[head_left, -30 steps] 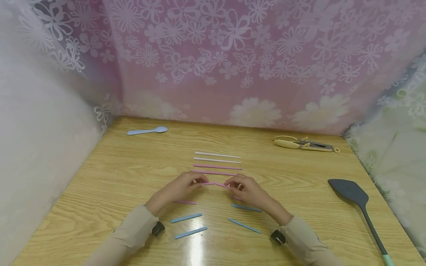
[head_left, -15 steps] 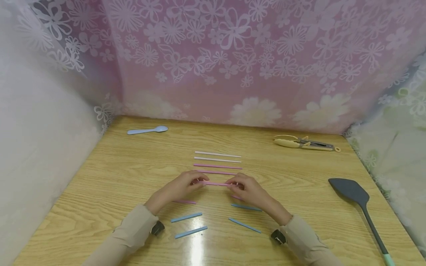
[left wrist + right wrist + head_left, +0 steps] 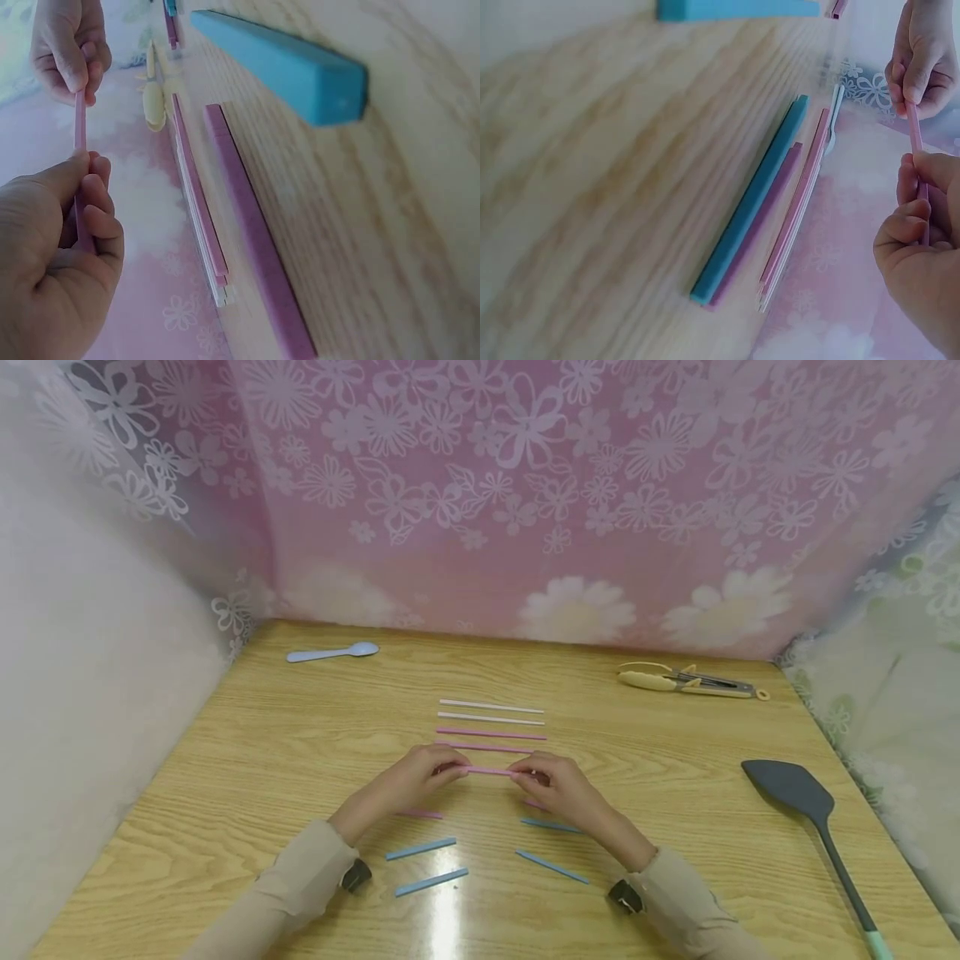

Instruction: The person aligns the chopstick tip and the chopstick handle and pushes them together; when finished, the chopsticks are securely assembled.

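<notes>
A pink chopstick spans the space between my two hands, raised off the table and nearly level. My left hand pinches its left end between thumb and fingers, and my right hand does likewise at the right end. The fingers cover both ends; only the middle stretch shows in the head view. Beneath my left hand lies a short pink chopstick half. Under the right, another pink half lies beside a blue half. Just beyond the hands, two long pink chopsticks and two white ones lie in parallel.
Nearer the front are blue chopstick halves, two at left and two at right. A pale blue spoon lies at the back left, yellow tongs at the back right. A dark spatula occupies the right side. Floral cloth hangs behind.
One second ago two pink pieces met at an angle between the hands; now they form one straight line. The hands have barely moved.
</notes>
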Motion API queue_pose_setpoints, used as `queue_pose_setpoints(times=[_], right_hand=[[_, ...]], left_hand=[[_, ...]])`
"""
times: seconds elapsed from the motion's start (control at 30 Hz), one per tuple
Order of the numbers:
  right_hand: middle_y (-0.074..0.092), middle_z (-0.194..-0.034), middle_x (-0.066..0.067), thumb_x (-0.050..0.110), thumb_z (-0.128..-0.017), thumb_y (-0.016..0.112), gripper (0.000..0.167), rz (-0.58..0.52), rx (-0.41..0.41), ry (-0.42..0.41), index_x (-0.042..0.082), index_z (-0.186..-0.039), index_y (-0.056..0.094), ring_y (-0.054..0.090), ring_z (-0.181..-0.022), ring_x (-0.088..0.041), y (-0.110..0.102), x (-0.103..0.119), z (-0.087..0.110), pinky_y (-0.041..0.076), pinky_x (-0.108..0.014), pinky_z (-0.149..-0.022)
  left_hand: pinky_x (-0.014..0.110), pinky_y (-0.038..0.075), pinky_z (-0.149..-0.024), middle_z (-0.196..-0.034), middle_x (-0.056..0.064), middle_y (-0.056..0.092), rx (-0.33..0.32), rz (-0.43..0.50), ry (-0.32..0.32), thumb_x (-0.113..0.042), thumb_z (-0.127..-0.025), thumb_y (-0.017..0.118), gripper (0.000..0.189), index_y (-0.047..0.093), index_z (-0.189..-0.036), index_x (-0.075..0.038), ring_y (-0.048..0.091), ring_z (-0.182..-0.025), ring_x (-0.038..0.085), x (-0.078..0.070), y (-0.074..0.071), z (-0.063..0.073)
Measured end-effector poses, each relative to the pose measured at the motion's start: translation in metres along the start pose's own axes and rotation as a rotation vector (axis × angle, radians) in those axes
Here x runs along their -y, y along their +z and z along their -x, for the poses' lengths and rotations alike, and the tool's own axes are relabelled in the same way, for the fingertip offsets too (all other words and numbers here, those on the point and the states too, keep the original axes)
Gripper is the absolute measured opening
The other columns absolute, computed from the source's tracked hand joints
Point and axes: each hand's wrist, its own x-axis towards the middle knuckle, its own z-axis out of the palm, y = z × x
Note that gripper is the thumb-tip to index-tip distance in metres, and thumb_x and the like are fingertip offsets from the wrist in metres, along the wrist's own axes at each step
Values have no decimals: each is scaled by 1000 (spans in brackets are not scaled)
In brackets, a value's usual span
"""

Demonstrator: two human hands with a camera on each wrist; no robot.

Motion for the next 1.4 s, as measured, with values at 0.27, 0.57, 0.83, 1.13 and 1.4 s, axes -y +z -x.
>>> queue_pose_setpoints(times=[0.27, 0.57, 0.83, 1.13, 1.4], right_hand=[[59, -75, -2, 3, -90, 63, 12, 1, -37, -36, -4, -97, 70, 39, -58, -1, 2, 2, 1, 38, -18, -49], [66, -90, -9, 3, -91, 62, 13, -3, -56, -28, -3, -100, 70, 60, -73, -14, 2, -1, 2, 53, -18, -65], [61, -86, -2, -2, -84, 68, 14, 86, -120, -51, 1, -97, 72, 48, -70, -3, -2, -6, 3, 47, -19, -59], [59, -82, 0, -2, -82, 70, 11, 125, -120, -50, 1, -92, 71, 52, -72, -9, -5, -13, 8, 48, -19, -62], [61, -84, 0, 2, -84, 69, 9, 158, -81, 39, 2, -93, 72, 54, -76, -11, -8, -18, 5, 50, -21, -66]], left_hand=[[19, 47, -61, -92, 8, 68, -15, -18, 16, -14, -97, 55, 20, 68, -106, -1, 49, -70, 4, -3, -1, 0], [19, 46, -60, -87, 7, 65, 2, -31, 11, -15, -98, 54, 22, 67, -108, -1, 46, -68, 4, -5, -4, -2], [19, 45, -60, -89, 7, 65, 23, -23, -37, -16, -98, 54, 24, 66, -111, -1, 46, -68, 5, -4, -7, -3], [20, 51, -71, -101, 8, 67, 30, -30, -53, -13, -97, 54, 24, 65, -115, 0, 56, -81, 9, 0, -6, 1], [28, 52, -84, -108, 7, 67, 21, -53, -137, -10, -95, 57, 23, 65, -115, -3, 62, -96, 16, 8, -11, 5]])
